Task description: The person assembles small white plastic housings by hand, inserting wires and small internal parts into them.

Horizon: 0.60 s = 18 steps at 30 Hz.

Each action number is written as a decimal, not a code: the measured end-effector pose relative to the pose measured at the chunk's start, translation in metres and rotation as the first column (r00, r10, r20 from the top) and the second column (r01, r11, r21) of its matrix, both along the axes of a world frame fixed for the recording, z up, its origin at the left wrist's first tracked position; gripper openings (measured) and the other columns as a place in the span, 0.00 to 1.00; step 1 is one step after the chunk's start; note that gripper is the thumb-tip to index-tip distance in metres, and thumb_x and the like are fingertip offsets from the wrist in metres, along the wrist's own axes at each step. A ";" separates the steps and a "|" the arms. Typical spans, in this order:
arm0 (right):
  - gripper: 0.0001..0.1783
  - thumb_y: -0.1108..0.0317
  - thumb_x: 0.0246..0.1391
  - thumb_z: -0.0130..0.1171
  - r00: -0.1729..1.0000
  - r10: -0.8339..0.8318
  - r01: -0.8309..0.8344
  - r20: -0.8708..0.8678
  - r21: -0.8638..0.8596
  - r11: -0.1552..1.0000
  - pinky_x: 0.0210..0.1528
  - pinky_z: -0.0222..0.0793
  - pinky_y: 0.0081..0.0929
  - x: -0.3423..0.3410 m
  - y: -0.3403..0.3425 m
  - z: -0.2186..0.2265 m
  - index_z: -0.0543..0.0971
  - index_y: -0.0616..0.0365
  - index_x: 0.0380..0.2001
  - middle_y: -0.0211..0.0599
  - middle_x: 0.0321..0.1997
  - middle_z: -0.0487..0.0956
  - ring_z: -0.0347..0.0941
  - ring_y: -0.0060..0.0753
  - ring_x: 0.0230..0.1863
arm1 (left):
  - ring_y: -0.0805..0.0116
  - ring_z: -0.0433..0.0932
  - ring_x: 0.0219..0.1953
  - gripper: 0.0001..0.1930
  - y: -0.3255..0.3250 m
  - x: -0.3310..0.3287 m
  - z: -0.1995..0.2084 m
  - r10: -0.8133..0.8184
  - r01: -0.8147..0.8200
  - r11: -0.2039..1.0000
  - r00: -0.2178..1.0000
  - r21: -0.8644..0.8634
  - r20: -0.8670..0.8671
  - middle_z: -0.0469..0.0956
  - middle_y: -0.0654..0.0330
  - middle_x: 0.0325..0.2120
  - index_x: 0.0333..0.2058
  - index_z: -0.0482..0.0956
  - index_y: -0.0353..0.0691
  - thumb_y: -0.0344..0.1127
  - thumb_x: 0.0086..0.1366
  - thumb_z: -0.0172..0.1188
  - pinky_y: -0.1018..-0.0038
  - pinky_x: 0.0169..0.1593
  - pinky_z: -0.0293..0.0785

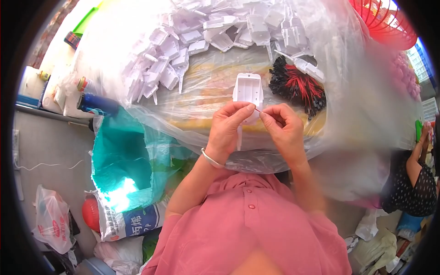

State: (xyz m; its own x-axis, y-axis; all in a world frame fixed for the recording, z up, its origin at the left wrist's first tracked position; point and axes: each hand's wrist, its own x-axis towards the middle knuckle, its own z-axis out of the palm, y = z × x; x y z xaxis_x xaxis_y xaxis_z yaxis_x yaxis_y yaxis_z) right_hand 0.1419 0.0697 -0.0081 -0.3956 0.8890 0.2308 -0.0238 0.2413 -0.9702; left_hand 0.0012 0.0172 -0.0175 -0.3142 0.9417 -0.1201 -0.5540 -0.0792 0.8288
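A short, thin red wire (257,110) stretches between my two hands. My left hand (223,128), with a bangle at its wrist, pinches one end between thumb and forefinger. My right hand (286,133) is closed on the other end, its fingertips close to the left ones. Just beyond and partly beneath them lies a white plastic housing (249,86) with its hollow side up. Its narrow handle points toward me, and my hands hide part of it. Right of the housing is a bundle of red and black wires (300,88).
Many similar white plastic parts (169,50) are heaped across the far side of the plastic-covered table (206,75). An open teal sack (121,151) stands by its left edge. A red wire basket (387,20) is at the far right. Another person's arm (415,162) shows at the right.
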 end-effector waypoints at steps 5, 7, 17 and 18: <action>0.04 0.75 0.47 0.58 0.996 -0.058 0.053 0.073 0.067 0.996 0.26 0.64 0.19 0.003 -0.002 0.006 0.75 0.64 0.27 0.34 0.25 0.72 0.68 0.21 0.23 | 0.73 0.75 0.39 0.14 -0.002 -0.003 -0.002 0.017 -0.018 1.000 0.999 0.011 0.045 0.77 0.59 0.38 0.46 0.74 0.35 0.27 0.61 0.54 0.76 0.44 0.72; 0.04 0.75 0.47 0.58 0.989 -0.117 0.108 0.089 0.092 0.990 0.26 0.65 0.20 0.004 0.000 0.008 0.75 0.64 0.26 0.34 0.25 0.73 0.69 0.23 0.23 | 0.71 0.73 0.44 0.25 -0.004 -0.002 0.011 0.068 -0.067 0.997 0.996 0.024 -0.053 0.72 0.56 0.45 0.58 0.60 0.38 0.23 0.62 0.49 0.74 0.46 0.72; 0.04 0.72 0.45 0.59 0.952 -0.206 0.093 0.226 0.430 0.898 0.26 0.67 0.29 -0.009 0.008 0.014 0.74 0.57 0.25 0.35 0.26 0.74 0.73 0.36 0.24 | 0.69 0.68 0.51 0.32 -0.012 -0.002 0.010 0.091 -0.068 0.993 0.961 0.093 -0.263 0.66 0.55 0.51 0.60 0.53 0.36 0.22 0.59 0.54 0.73 0.53 0.67; 0.04 0.71 0.45 0.59 0.941 -0.226 0.088 0.250 0.464 0.881 0.26 0.67 0.31 -0.010 0.008 0.012 0.74 0.56 0.25 0.35 0.26 0.74 0.73 0.37 0.25 | 0.69 0.69 0.51 0.30 -0.013 -0.001 0.011 0.098 -0.071 0.992 0.957 0.106 -0.272 0.67 0.55 0.51 0.59 0.54 0.35 0.22 0.59 0.55 0.74 0.53 0.68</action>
